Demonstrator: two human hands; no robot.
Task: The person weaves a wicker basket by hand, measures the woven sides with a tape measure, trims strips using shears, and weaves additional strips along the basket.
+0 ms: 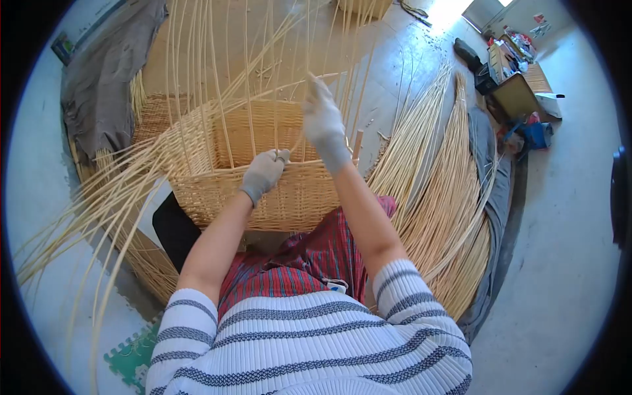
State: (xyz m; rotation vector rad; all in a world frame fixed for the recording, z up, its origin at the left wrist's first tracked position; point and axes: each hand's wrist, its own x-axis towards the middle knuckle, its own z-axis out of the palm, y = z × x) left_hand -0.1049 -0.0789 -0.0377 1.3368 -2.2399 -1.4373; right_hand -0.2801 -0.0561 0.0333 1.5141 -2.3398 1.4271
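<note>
A half-woven wicker basket point(283, 197) rests across my lap, with many upright rods rising from its walls. My left hand point(263, 174), in a pale grey glove, is closed on the near rim, its fingertips pinched around the base of a rod. Above the basket's right half is my right hand point(324, 122), also gloved. It is raised with the fingers closed around a thin wicker rod point(298, 141) that runs down toward the rim near my left hand. The fingers partly hide where they grip it.
Loose rod ends point(99, 204) fan out to the left. Large bundles of long rods point(441, 197) lie on the right over a grey cloth point(487, 197). Another basket point(365, 6) stands at the top. A cluttered table point(526, 92) is at the far right.
</note>
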